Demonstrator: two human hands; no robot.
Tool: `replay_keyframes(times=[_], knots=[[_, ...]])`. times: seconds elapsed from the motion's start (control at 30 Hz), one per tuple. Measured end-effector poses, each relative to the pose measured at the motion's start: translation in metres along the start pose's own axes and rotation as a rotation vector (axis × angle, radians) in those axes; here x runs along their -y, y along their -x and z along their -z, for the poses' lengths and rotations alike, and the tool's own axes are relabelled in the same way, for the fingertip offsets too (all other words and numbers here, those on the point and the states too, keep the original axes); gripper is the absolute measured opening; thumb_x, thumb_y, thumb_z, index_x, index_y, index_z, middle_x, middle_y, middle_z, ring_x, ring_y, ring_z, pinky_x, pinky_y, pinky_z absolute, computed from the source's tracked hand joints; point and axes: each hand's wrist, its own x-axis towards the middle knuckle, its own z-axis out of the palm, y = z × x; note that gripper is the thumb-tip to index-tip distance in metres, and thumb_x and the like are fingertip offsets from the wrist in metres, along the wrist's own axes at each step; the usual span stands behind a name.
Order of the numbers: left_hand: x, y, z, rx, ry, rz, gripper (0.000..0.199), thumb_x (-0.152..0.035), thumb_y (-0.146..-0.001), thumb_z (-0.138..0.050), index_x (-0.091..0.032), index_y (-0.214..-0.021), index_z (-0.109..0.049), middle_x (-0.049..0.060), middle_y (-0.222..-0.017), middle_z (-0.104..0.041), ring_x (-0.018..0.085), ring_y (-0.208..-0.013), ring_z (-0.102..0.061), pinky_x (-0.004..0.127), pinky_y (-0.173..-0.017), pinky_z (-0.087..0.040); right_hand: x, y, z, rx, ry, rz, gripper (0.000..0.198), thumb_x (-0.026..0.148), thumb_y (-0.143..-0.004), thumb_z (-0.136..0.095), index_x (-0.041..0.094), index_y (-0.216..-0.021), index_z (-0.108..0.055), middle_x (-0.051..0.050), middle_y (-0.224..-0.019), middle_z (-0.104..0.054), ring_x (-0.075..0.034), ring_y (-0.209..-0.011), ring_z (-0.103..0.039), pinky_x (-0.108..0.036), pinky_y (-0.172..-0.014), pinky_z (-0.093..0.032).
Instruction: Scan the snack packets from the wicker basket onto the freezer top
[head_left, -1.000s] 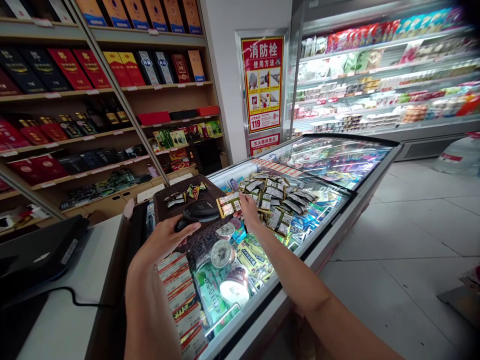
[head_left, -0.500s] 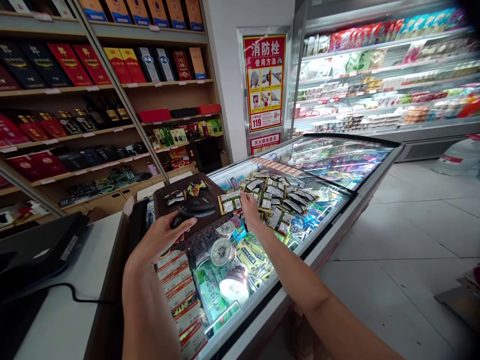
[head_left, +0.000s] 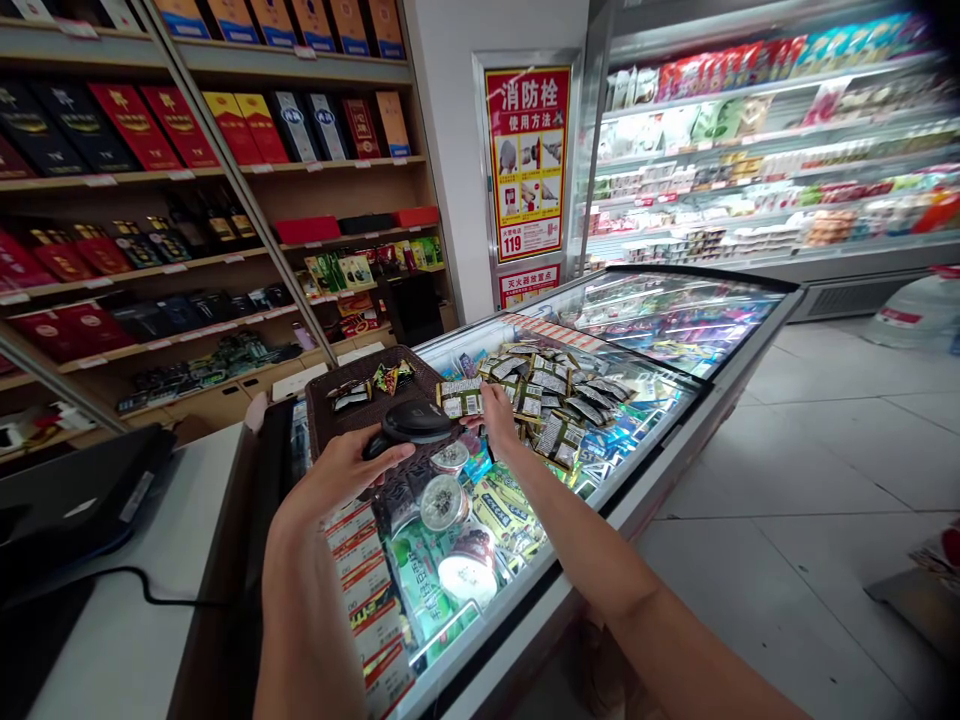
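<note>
My left hand [head_left: 358, 462] is closed round the handle of a black barcode scanner [head_left: 416, 421], whose head points right over the edge of a brown woven basket [head_left: 328, 405]. Between the fingertips of my right hand [head_left: 495, 415] is a small snack packet [head_left: 459, 398], its printed back with a barcode facing me. The scanner head is close to this packet, just left of and below it. A loose pile of similar packets [head_left: 551, 378] lies on the glass lid beyond my right hand. Inside the basket are a few packets [head_left: 394, 377], some dark and one colourful.
The chest freezer [head_left: 660, 425] has a glass top showing ice-cream tubs [head_left: 444, 502] and bags underneath. A white counter [head_left: 187, 540] with a black device [head_left: 82, 500] and cable stands at the left. Boxed goods fill shelves [head_left: 337, 170] behind; a lit refrigerated cabinet [head_left: 750, 150] stands back right.
My left hand has moved the scanner to the right, bringing its head nearer the packet. My right hand keeps its hold on the packet, almost in place.
</note>
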Motion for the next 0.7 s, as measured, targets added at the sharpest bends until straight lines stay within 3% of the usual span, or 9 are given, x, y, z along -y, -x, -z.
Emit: replay_keyframes(times=[0.47, 0.7], knots=[[-0.009, 0.000, -0.001, -0.109, -0.013, 0.008, 0.046, -0.066, -0.078, -0.062, -0.020, -0.076, -0.063, -0.002, -0.054, -0.057, 0.015, -0.054, -0.053, 0.024, -0.053, -0.038, 0.006, 0.007, -0.004, 0.069, -0.073, 0.003, 0.028, 0.053, -0.090, -0.047, 0.025, -0.092, -0.044, 0.001, -0.076, -0.058, -0.017, -0.056, -0.066, -0.030, -0.054, -0.050], [-0.003, 0.000, 0.001, -0.120, 0.019, 0.030, 0.046, -0.066, -0.077, -0.063, -0.020, -0.074, -0.061, -0.002, -0.057, -0.057, 0.014, -0.056, -0.054, 0.024, -0.053, -0.037, 0.001, 0.002, -0.004, 0.043, -0.159, 0.007, 0.028, 0.052, -0.088, -0.052, 0.026, -0.092, -0.044, 0.002, -0.076, -0.056, -0.019, -0.060, -0.067, -0.033, -0.056, -0.054]])
